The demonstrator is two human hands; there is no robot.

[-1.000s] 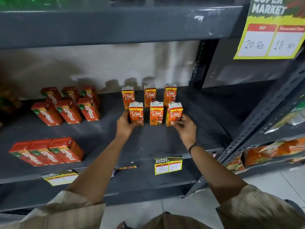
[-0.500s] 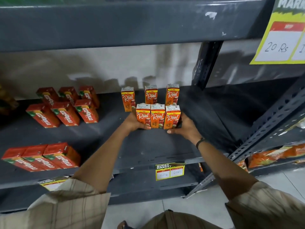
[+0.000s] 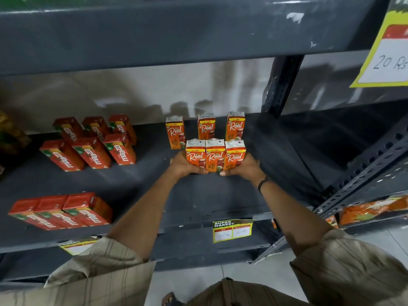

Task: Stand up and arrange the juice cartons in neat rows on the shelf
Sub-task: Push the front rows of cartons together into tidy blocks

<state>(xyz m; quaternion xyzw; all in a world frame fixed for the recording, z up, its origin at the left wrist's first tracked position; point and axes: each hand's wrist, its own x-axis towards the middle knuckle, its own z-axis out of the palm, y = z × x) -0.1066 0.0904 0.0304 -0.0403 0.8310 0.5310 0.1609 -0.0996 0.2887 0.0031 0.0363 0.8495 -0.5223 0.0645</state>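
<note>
Three orange "Real" juice cartons stand upright, pressed side by side as a front row on the dark grey shelf. My left hand presses against the left carton and my right hand against the right carton, squeezing the row between them. Behind stand three more "Real" cartons, spaced apart, also upright.
Red "Maaza" cartons stand in two rows to the left, with three more near the shelf's front edge. A slotted upright post stands to the right. Yellow price tags hang on the shelf edge. Orange packets lie on the neighbouring shelf.
The three front cartons, apart a second ago, are now pushed together into one tight row between my hands. The camera has moved closer.
</note>
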